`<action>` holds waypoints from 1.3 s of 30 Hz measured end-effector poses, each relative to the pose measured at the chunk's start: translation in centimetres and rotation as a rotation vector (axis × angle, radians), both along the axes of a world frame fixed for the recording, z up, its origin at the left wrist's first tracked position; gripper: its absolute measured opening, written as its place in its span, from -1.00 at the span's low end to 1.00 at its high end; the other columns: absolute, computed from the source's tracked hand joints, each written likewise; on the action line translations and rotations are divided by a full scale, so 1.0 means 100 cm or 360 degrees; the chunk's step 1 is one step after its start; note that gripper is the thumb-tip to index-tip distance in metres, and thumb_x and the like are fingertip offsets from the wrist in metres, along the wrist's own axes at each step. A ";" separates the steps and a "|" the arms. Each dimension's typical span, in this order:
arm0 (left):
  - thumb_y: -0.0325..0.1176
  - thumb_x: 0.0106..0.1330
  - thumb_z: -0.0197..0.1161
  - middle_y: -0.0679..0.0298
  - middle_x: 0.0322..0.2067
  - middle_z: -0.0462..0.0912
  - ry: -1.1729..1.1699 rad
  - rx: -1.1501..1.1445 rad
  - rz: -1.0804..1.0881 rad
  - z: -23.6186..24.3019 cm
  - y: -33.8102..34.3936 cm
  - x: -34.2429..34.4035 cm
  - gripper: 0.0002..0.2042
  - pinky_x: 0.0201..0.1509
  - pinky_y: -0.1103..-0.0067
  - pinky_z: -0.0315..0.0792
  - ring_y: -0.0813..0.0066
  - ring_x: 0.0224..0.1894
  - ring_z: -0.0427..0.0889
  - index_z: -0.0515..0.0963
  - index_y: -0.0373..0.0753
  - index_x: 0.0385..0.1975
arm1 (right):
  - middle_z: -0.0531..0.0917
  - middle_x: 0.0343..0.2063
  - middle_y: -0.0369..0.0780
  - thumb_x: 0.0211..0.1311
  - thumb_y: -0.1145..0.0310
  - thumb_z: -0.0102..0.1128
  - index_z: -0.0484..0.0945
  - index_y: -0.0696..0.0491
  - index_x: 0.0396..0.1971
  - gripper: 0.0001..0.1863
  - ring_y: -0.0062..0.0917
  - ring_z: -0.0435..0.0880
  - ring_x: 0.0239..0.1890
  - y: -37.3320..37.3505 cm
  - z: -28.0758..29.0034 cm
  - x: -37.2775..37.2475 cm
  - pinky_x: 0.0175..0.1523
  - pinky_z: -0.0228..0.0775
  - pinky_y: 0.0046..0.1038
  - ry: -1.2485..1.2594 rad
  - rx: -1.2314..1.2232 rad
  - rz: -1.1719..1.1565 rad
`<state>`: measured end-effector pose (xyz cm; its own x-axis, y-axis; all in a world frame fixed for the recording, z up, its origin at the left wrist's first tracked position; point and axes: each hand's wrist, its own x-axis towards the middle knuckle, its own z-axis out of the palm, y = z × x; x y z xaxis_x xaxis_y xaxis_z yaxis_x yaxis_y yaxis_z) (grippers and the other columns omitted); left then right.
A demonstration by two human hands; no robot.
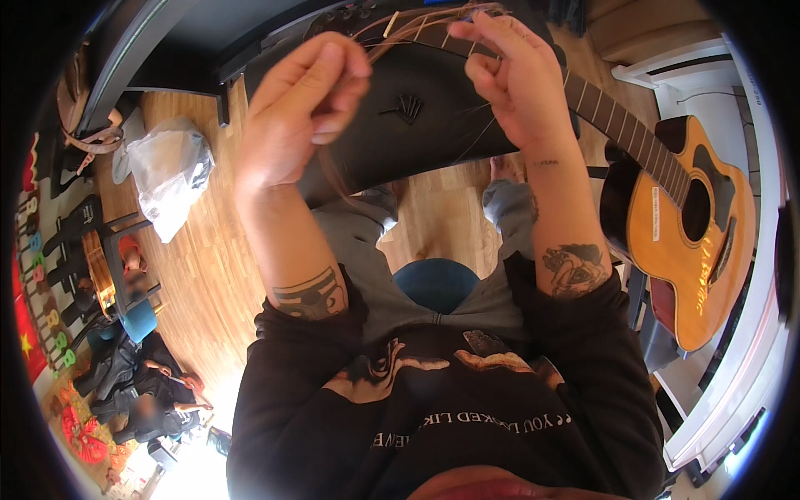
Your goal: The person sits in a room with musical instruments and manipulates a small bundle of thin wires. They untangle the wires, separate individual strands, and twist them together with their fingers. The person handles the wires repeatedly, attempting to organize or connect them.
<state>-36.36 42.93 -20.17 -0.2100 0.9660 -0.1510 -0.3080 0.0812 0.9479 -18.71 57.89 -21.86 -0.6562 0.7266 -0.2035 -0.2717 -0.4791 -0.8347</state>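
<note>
1. Left hand (308, 92): grip curled closed on loose copper-coloured strings (408, 32), which trail out below it.
2. Right hand (521, 83): grip partly closed, bent fingers at the strings' right end; I cannot tell whether they hold any.
3. The strings stretch between the hands, on the far side.
4. Small black pegs (406, 107) lie on the black desk (408, 150).
5. Guitar (667, 250): right.
</note>
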 end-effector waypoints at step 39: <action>-0.57 0.30 0.29 0.27 -0.23 0.67 0.1004 0.0036 0.1052 0.082 -0.240 0.122 -0.82 -0.41 0.79 0.30 0.76 -0.38 0.47 0.59 -0.37 -0.12 | 0.29 -0.70 -0.49 0.33 0.43 0.09 0.53 0.12 -0.39 -0.88 -0.86 0.14 -0.73 -0.135 -0.011 0.016 -0.64 -0.17 -0.70 0.0625 0.0271 0.1339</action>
